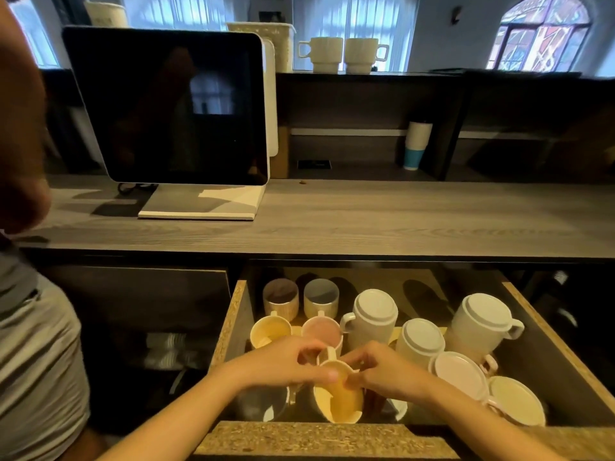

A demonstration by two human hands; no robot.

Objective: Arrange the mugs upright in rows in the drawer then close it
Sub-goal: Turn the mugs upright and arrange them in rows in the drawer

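Observation:
The drawer [233, 321] stands pulled open below the counter. Upright mugs fill its left side: a brown-lined one [280, 299], a grey-lined one [321, 297], a yellow one [270, 331] and a pink-lined one [322, 328]. Both hands hold a cream mug [339, 399] near the drawer's front, its mouth tilted toward me. My left hand [283, 362] pinches its rim from the left and my right hand [382, 369] from the right. Several mugs lie upside down on the right: two white [374, 312], [422, 339], a large one [482, 317], a pink one [457, 372] and a pale one [515, 399].
A wooden counter [366, 214] runs above the drawer with a dark screen on a stand [169, 108]. Two cream mugs [342, 54] sit on the high shelf and stacked paper cups [416, 144] in a cubby. Another person [33, 327] stands at the left.

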